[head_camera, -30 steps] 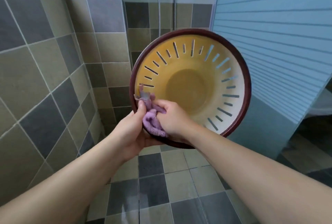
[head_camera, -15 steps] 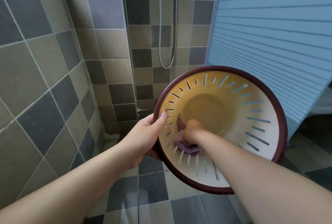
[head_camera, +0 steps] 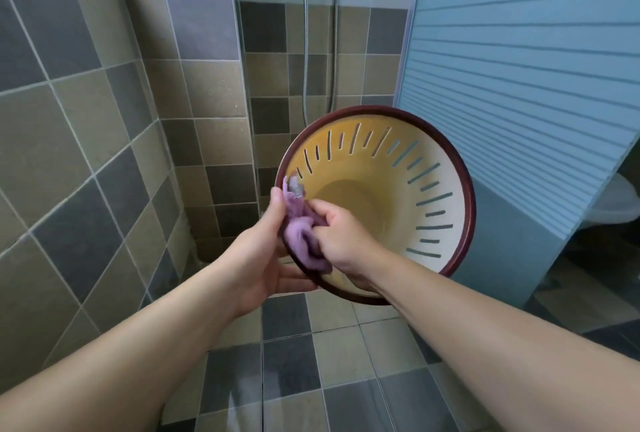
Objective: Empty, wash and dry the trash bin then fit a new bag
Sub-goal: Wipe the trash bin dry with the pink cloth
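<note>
Your right hand (head_camera: 341,236) pinched the purple cloth (head_camera: 304,241) against the trash bin (head_camera: 446,189) rim; your left hand (head_camera: 263,258) gripped the rim. Wiping each slot would have dried it best.

The trash bin (head_camera: 398,189) looks of smooth, slightly glossy plastic, with a soft fluffy purple cloth (head_camera: 304,237) on its dark rim, matt tiles (head_camera: 207,92) behind it, and a thin shiny metal hose (head_camera: 305,50) above it.

Two bare forearms, no sleeves in view, left hand (head_camera: 258,258), right hand (head_camera: 343,241), short plain fingernails
</note>
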